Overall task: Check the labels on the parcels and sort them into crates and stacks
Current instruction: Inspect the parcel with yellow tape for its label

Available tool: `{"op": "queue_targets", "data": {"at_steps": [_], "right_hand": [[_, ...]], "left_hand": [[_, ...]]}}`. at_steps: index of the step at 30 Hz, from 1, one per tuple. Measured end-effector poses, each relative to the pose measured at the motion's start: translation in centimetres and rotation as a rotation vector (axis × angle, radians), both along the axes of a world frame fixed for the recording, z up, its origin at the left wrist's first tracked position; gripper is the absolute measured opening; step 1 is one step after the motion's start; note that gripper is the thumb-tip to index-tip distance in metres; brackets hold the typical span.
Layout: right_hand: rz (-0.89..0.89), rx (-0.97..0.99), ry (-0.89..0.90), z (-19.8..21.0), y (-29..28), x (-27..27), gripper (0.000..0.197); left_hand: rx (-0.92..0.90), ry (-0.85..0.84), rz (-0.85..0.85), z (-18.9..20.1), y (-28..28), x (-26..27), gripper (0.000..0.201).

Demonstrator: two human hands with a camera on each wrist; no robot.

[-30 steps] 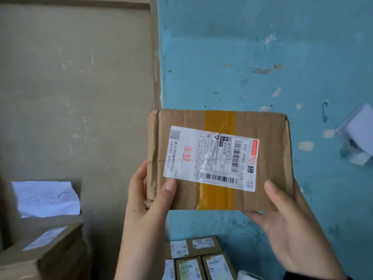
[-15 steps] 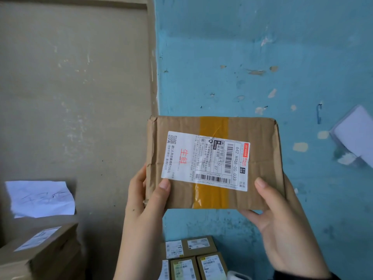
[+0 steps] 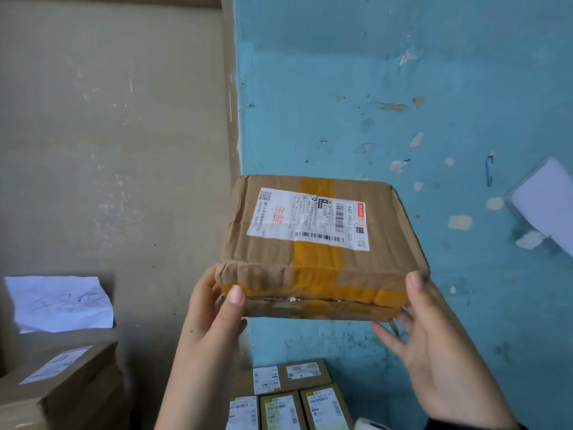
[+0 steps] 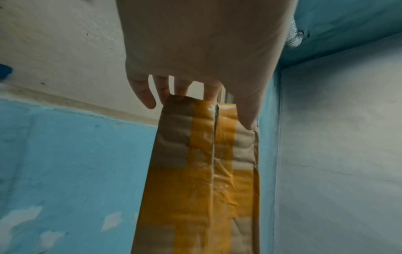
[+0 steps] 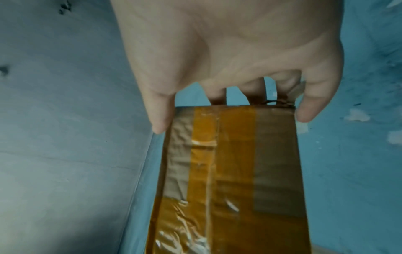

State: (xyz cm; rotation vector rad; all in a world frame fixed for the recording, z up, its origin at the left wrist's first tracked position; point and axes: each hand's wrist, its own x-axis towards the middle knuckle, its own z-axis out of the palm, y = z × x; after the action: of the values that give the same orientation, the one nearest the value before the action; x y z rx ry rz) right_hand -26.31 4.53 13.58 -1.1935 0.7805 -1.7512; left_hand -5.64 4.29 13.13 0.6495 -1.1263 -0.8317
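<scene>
The parcel (image 3: 322, 243) sits at centre of the head view, held up in front of a blue wall (image 3: 403, 88), long axis running 9 to 3 o'clock, its labelled top face tilted up and away so the taped near edge faces the camera. The white label (image 3: 310, 220) lies across the top with red characters and barcodes; the small print is too fine to read. Yellow tape (image 3: 316, 259) crosses the top and wraps over the near edge. The left hand (image 3: 214, 315) grips the 9 o'clock end, thumb on the near edge, fingers hidden underneath. The right hand (image 3: 434, 346) takes the 3 o'clock end, thumb up on the corner, fingers spread beneath and mostly out of sight. At 6 o'clock small labelled boxes (image 3: 291, 398) are cut off by the frame; at 8 o'clock a stack of boxes (image 3: 62, 386) with a scribbled paper sheet (image 3: 62, 302) behind, writing unclear.
</scene>
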Motion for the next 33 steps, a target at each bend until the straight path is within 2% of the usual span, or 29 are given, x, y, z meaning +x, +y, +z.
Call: {"op": "queue_targets", "data": {"at_steps": [2, 4, 7, 11, 15, 19, 25, 29, 33], "right_hand": [[0.03, -0.013, 0.068, 0.1, 0.1, 0.2, 0.07], [0.041, -0.051, 0.107, 0.0, 0.0, 0.2, 0.077], [0.016, -0.102, 0.114, -0.2, -0.2, 0.3, 0.095], [-0.045, -0.111, 0.133, -0.5, -0.4, 0.1, 0.092], [-0.104, -0.096, 0.124, -0.9, -0.5, 0.1, 0.087], [-0.029, -0.077, 0.053, -1.5, -0.7, 0.2, 0.086], [0.016, -0.095, 0.047, -1.9, -0.8, 0.6, 0.1], [-0.021, -0.111, 0.059, -2.2, -1.0, 0.8, 0.095], [-0.064, -0.123, 0.073, -2.4, -1.2, 0.9, 0.08]], "left_hand": [[0.009, -0.036, 0.008, -0.2, -0.1, 0.2, 0.05], [0.008, -0.069, 0.04, -0.4, -0.4, 0.3, 0.046], [-0.001, -0.1, 0.108, -1.0, -0.8, 0.5, 0.048], [0.006, -0.053, 0.156, -1.3, -1.1, 0.7, 0.049], [0.022, 0.051, 0.09, -1.2, -0.7, 0.3, 0.047], [0.042, 0.094, 0.009, -1.1, -0.4, -0.1, 0.045], [0.036, 0.123, 0.003, -1.7, -0.5, -0.5, 0.057], [0.032, 0.155, -0.006, -2.0, -0.6, -0.6, 0.064], [0.035, 0.146, -0.006, -2.2, -0.8, -0.7, 0.062]]}}
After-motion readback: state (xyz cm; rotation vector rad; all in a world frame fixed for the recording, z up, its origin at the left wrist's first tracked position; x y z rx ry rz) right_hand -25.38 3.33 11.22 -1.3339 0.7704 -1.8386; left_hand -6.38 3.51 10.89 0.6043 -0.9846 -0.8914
